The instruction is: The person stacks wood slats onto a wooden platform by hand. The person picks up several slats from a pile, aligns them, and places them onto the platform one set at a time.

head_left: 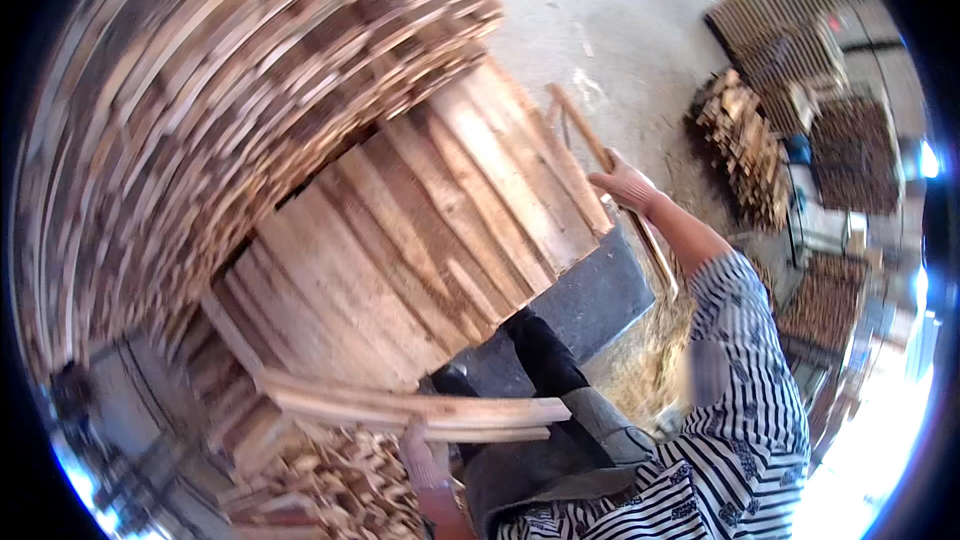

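Note:
My left hand (422, 455), low in the picture, is closed on the underside of a few long wooden strips (480, 412) stacked together. Their far-left end reaches the near corner of a layer of boards (400, 230) laid side by side. Toward the right, my right hand (627, 183) grips a thin wooden strip (580, 123) near its middle, with the fingers partly hidden behind it. That strip slants beside the right edge of the board layer. Motion blur softens both hands.
A tall stack of boards (250, 70) rises along the far left side. Loose wood scraps (340, 480) lie in a heap at the lower left. A dark grey sheet (605, 290) is near my legs. Bundled wood piles (745, 145) stand across the concrete floor (620, 10) at right.

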{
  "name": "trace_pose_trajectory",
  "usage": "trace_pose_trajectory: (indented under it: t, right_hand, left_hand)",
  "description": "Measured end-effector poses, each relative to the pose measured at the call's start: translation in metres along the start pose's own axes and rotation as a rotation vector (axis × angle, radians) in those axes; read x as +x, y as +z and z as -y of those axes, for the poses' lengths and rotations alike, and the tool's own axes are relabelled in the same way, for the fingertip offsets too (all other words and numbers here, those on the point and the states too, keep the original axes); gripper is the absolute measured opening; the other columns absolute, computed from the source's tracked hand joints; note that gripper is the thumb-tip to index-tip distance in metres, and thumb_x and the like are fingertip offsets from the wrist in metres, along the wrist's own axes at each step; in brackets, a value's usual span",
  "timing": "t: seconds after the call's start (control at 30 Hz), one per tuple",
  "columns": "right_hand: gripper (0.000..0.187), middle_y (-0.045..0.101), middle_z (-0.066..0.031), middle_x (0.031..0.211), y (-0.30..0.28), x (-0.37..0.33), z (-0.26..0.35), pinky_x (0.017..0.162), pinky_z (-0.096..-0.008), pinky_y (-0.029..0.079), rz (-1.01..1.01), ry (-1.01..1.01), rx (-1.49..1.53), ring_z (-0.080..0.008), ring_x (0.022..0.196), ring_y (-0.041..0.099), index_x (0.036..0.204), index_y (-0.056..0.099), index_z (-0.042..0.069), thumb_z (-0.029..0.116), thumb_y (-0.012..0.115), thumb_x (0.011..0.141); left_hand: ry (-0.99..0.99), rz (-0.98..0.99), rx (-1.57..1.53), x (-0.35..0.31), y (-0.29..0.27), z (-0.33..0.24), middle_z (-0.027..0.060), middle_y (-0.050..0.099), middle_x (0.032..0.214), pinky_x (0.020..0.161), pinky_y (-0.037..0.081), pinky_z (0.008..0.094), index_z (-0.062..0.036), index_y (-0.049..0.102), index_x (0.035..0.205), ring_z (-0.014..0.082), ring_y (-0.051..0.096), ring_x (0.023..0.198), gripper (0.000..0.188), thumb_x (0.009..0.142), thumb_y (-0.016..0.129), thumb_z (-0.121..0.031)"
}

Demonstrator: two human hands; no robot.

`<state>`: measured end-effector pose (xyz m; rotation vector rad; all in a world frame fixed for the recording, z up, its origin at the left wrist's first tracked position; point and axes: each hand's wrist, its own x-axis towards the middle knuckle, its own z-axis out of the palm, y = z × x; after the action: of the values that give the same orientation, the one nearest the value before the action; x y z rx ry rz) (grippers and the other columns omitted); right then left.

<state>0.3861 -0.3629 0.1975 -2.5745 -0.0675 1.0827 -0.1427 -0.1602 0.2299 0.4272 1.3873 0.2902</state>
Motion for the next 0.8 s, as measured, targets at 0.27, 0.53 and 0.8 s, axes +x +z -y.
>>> trace_pose_trajectory:
  t: [0.27, 0.53, 0.8]
  right_hand:
    - [0.110, 0.058, -0.0205, 0.129, 0.108, -0.197, 0.084, 0.098, -0.0374, 0.052, 0.493, -0.459, 0.501, -0.0279, 0.118, 0.059, 0.151, 0.026, -0.006, 0.048, 0.085, 0.076]
    - [0.115, 0.047, -0.0121, 0.143, 0.159, -0.247, 0.178, 0.105, -0.0341, 0.046, 0.763, -0.735, 0.698, -0.0197, 0.129, 0.049, 0.153, 0.017, 0.006, 0.027, 0.093, 0.070]
    - [0.103, 0.050, -0.0159, 0.137, 0.243, -0.182, 0.184, 0.098, -0.0379, 0.052, 0.951, -0.519, 0.692, -0.0268, 0.119, 0.056, 0.148, 0.029, 0.004, 0.041, 0.087, 0.070]
  left_hand:
    - [0.115, 0.499, 0.130, -0.031, 0.112, -0.072, 0.0147, 0.065, 0.107, 0.095, 0.055, 0.0419, 0.0040, 0.059, 0.118, 0.0273, 0.064, 0.102, 0.047, 0.081, 0.081, -0.014]
    - [0.447, 0.565, 0.074, -0.060, 0.125, -0.122, 0.0051, 0.067, 0.112, 0.089, 0.055, 0.0346, -0.0055, 0.056, 0.124, 0.0180, 0.065, 0.101, 0.056, 0.080, 0.085, -0.023]
    - [0.574, 0.572, 0.465, -0.006, 0.071, -0.153, 0.0103, 0.057, 0.134, 0.104, 0.049, 0.0371, -0.0072, 0.040, 0.141, 0.0200, 0.055, 0.123, 0.089, 0.073, 0.088, -0.036]
